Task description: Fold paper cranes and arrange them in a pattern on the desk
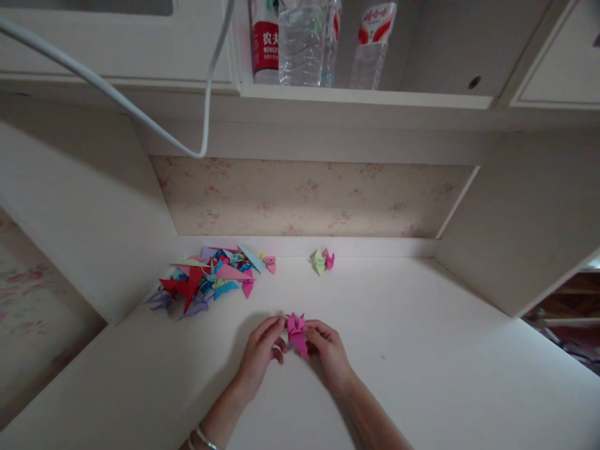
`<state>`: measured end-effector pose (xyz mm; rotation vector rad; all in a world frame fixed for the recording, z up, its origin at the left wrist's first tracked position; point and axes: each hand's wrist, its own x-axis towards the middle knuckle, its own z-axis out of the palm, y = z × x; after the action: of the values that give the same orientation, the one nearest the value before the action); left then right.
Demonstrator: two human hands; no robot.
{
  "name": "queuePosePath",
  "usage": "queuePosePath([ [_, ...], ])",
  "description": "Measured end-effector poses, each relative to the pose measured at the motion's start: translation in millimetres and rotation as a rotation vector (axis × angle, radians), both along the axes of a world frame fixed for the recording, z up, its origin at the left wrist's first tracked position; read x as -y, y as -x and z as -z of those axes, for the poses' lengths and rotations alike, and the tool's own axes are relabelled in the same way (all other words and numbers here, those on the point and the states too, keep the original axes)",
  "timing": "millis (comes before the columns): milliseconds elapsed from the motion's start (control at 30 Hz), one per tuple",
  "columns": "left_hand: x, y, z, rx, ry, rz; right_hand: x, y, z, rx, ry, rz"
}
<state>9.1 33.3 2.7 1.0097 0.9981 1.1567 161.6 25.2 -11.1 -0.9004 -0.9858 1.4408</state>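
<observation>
A small pink folded paper piece (296,332) is held between both my hands just above the white desk (422,362). My left hand (261,351) pinches its left side with thumb and fingertips. My right hand (328,347) grips its right side, fingers curled round it. A pile of several coloured folded paper pieces (210,278) lies to the far left of my hands. Two small folded pieces, pale green and pink (322,260), sit together at the back of the desk.
Water bottles (300,40) stand on a shelf above the desk. A white cable (140,119) hangs across the upper left. Side panels close in the desk on the left and right; a floral back panel (304,197) lies behind.
</observation>
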Motion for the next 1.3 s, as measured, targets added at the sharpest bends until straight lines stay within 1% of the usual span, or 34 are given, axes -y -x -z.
queuePosePath([
  [100, 1.1, 0.5, -1.4, -0.031, -0.027, 0.092, -0.5, -0.4, 1.1, -0.007, 0.003, -0.002],
  [167, 0.8, 0.6, -0.5, -0.049, -0.046, 0.115, -0.3, -0.4, 1.3, -0.009, 0.009, -0.005],
  [467, -0.9, 1.1, -0.7, -0.066, -0.035, 0.092, 0.3, -0.1, -0.1, 0.008, 0.045, -0.011],
  [700, -3.5, 0.8, 2.8, -0.072, 0.036, 0.103, -1.2, 1.0, 1.1, 0.008, 0.048, -0.001],
  [900, -4.2, 1.2, 6.6, -0.083, 0.011, 0.089, -1.4, 0.5, 2.5, 0.030, 0.047, 0.003],
  [1100, -3.3, 0.5, 5.5, -0.084, 0.022, 0.096, -1.5, 0.0, 2.6, 0.028, 0.036, -0.009],
  [1300, -3.4, 1.6, 6.6, -0.108, 0.002, 0.096, -1.6, 0.6, 3.0, 0.022, 0.036, -0.006],
])
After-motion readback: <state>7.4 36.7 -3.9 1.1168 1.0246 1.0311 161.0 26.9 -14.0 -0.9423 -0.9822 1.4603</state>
